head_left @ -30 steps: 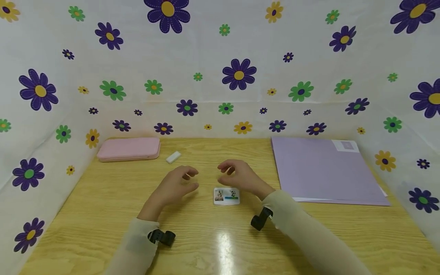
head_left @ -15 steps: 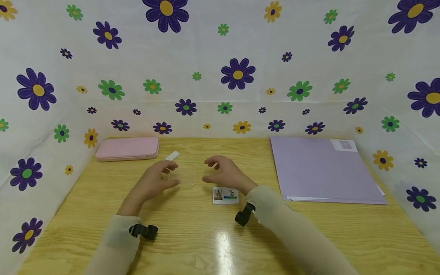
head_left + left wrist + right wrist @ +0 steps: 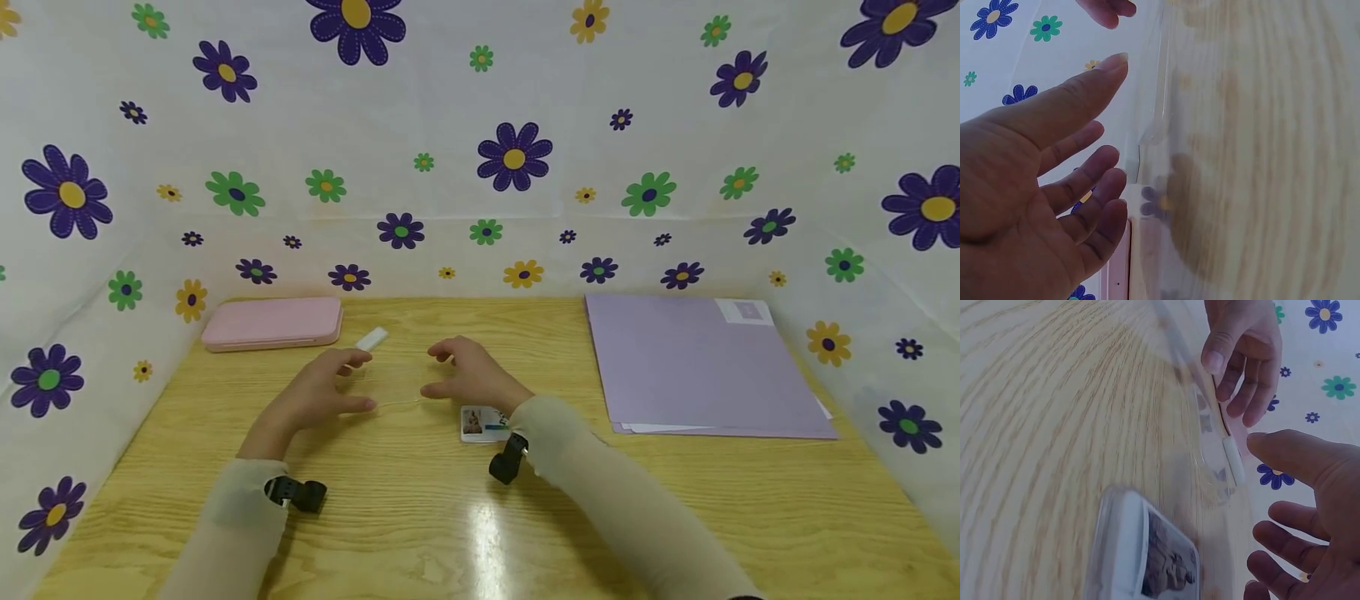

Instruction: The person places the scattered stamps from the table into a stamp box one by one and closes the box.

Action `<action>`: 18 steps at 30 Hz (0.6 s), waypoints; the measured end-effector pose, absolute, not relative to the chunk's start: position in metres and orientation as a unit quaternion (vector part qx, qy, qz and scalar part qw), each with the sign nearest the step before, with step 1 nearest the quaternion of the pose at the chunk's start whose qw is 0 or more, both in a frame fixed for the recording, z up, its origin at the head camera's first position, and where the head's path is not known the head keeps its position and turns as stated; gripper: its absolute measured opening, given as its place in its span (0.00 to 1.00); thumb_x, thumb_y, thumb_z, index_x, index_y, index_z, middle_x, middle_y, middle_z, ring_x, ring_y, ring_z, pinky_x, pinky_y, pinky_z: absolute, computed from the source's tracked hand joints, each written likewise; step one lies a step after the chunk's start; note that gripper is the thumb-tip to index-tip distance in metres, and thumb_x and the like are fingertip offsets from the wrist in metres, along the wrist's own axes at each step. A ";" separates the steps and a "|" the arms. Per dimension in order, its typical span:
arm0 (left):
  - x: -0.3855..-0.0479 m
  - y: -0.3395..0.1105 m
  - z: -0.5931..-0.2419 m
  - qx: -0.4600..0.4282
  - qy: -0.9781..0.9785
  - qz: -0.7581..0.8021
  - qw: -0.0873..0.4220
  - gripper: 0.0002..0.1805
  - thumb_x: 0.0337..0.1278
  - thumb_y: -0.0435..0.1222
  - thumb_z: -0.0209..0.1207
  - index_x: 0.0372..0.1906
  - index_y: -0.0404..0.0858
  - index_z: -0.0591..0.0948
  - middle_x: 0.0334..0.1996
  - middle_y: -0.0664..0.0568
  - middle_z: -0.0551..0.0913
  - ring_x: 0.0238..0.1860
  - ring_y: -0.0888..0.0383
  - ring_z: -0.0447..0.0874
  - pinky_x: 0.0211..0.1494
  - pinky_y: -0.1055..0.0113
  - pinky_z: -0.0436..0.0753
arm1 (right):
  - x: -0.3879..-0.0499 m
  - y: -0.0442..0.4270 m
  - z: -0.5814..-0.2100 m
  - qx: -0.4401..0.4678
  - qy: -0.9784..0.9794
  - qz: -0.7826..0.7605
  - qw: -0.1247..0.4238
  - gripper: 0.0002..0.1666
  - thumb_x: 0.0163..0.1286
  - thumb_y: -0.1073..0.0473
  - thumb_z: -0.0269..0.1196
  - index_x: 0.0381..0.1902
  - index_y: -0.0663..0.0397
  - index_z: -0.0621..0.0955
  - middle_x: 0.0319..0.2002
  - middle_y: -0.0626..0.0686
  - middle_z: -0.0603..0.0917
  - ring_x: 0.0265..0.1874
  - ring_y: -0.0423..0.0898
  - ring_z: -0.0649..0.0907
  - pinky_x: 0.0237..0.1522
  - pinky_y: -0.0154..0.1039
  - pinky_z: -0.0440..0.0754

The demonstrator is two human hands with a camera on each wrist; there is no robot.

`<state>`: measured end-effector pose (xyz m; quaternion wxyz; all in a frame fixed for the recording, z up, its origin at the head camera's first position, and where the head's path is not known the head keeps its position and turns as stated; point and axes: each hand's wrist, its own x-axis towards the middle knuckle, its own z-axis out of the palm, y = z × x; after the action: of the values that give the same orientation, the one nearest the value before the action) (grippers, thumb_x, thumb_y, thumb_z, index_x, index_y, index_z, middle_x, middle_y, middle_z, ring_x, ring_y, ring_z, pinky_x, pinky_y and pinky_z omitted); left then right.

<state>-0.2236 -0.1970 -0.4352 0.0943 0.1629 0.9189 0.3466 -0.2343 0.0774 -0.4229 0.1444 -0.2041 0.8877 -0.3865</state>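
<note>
My left hand [image 3: 311, 392] hovers over the table's middle-left with its fingers loosely bent, and my right hand [image 3: 476, 373] faces it in the same shape. Between them lies a thin clear plastic piece [image 3: 1213, 453], hard to see in the head view; its rim shows in the left wrist view. Both hands look apart from it, though contact is hard to judge in the head view. A small rounded case [image 3: 472, 422] with printed pictures lies below my right hand, partly covered by the wrist. It has a clear outer shell [image 3: 1105, 531] in the right wrist view.
A white eraser-like block [image 3: 372, 338] lies just beyond my left fingertips. The pink case [image 3: 272, 323] stands at the back left. A purple folder [image 3: 697, 367] with papers inside covers the right side. Flowered cloth [image 3: 450, 108] walls the back and sides.
Both hands have moved left, to either side of the clear plastic piece, which came into sight. My right wrist now covers part of the printed case. The view has shifted slightly.
</note>
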 end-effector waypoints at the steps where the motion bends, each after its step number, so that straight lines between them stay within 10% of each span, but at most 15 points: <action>1: -0.224 -0.198 -0.436 0.165 0.918 0.346 0.098 0.40 0.50 0.43 0.74 0.67 0.34 0.71 0.62 0.38 0.74 0.61 0.38 0.71 0.60 0.40 0.71 | -0.234 0.075 -0.423 -0.203 0.887 -0.386 0.149 0.39 0.62 0.50 0.72 0.67 0.56 0.73 0.60 0.55 0.75 0.57 0.51 0.74 0.58 0.45 0.74; 18: -0.236 -0.205 -0.438 0.170 0.910 0.348 0.147 0.41 0.48 0.42 0.75 0.67 0.33 0.71 0.63 0.38 0.73 0.63 0.37 0.70 0.65 0.41 0.67 | -0.245 0.051 -0.433 -0.207 0.923 -0.291 0.144 0.42 0.57 0.45 0.75 0.67 0.50 0.74 0.56 0.55 0.73 0.56 0.54 0.71 0.58 0.46 0.72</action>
<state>-0.2360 -0.2050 -0.4379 0.1474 0.1704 0.9101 0.3478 -0.2450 0.0513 -0.4335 0.1440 -0.2072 0.9229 -0.2907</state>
